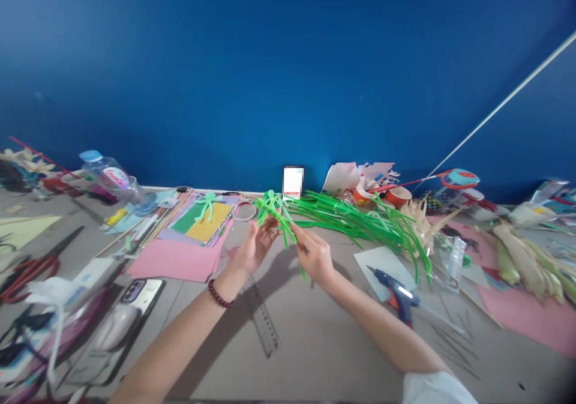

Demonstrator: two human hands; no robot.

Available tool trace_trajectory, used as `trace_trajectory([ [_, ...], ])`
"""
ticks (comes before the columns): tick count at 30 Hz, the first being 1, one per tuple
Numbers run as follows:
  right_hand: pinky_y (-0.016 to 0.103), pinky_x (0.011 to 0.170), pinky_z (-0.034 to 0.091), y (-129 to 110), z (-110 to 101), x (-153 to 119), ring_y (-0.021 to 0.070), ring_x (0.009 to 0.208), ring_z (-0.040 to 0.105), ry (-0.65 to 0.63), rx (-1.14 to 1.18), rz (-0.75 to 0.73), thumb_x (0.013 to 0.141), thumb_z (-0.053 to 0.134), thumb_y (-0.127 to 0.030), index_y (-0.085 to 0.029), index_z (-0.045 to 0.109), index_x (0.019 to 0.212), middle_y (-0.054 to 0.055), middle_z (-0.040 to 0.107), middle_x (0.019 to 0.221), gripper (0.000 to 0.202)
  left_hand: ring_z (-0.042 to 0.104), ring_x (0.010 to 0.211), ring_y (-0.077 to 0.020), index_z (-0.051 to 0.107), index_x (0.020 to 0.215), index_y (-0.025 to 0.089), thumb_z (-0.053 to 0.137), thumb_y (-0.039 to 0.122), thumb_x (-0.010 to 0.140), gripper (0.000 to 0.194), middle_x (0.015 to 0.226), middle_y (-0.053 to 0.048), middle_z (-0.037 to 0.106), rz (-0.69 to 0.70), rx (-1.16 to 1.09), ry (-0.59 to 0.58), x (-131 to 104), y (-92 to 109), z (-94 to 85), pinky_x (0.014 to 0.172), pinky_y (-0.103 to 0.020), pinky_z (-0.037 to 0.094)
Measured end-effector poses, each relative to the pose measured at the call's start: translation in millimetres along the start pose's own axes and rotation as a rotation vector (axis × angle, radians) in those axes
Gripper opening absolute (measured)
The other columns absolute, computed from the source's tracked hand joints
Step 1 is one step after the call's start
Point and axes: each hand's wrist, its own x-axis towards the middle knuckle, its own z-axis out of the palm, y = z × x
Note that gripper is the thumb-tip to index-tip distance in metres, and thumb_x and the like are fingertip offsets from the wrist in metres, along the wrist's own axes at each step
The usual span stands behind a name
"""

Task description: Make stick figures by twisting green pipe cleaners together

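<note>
Between my two hands, above the table, is a small figure of twisted green pipe cleaners (pixel 273 205). My left hand (pixel 257 245) supports it from the left and below, its fingers curled around the lower part. With thumb and fingers pinched, my right hand (pixel 314 253) grips a green strand at the figure's right side, and a strand end pokes out below that hand. A similar light green pipe-cleaner figure (pixel 207 206) lies on coloured sheets to the left. Behind my right hand spreads a pile of loose green pipe cleaners (pixel 346 215).
A clear ruler (pixel 262 320) lies below my hands. To the right are a blue glue gun (pixel 396 293) and corn husks (pixel 526 260). Leftward are pink paper (pixel 175 261), a phone (pixel 135 296), red-handled scissors (pixel 31 275) and a plastic bottle (pixel 110 176). A blue wall (pixel 288 74) rises behind.
</note>
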Motion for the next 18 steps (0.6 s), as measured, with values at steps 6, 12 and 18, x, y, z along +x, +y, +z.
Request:
trace_trajectory([
  [6,0.033,0.085,0.052,-1.3,-0.1,-2.1,0.0196,0.095,0.064,-0.021,-0.075,-0.11,0.087,0.038,-0.008,-0.025,0.04,0.138,0.008,0.067,0.108,0.054,0.056,0.111,-0.0235,0.063,0.111,0.024,0.071,0.05,0.066,0.052,0.118,-0.009,0.063,0.017,0.035,-0.092,-1.4,3.6,4.1,0.096,-0.039,0.045],
  [12,0.033,0.084,0.053,0.9,3.3,-3.9,0.0191,0.098,0.063,-0.047,-0.092,-0.203,0.088,0.036,-0.006,-0.024,0.037,0.139,0.008,0.066,0.112,0.055,0.06,0.104,-0.0201,0.069,0.096,0.021,0.064,0.034,0.077,0.024,0.103,-0.005,0.069,-0.068,-0.076,0.106,-1.9,-2.4,8.8,0.092,-0.032,0.046],
  [18,0.029,0.073,0.055,-5.7,6.0,-1.4,0.0173,0.079,0.069,-0.109,0.146,0.162,0.088,0.045,-0.018,-0.025,0.042,0.133,0.003,0.072,0.092,0.046,0.063,0.085,-0.0139,0.071,0.087,0.019,0.077,0.024,0.064,0.024,0.091,-0.001,0.071,-0.088,-0.172,0.267,0.8,2.6,5.4,0.074,-0.022,0.047],
])
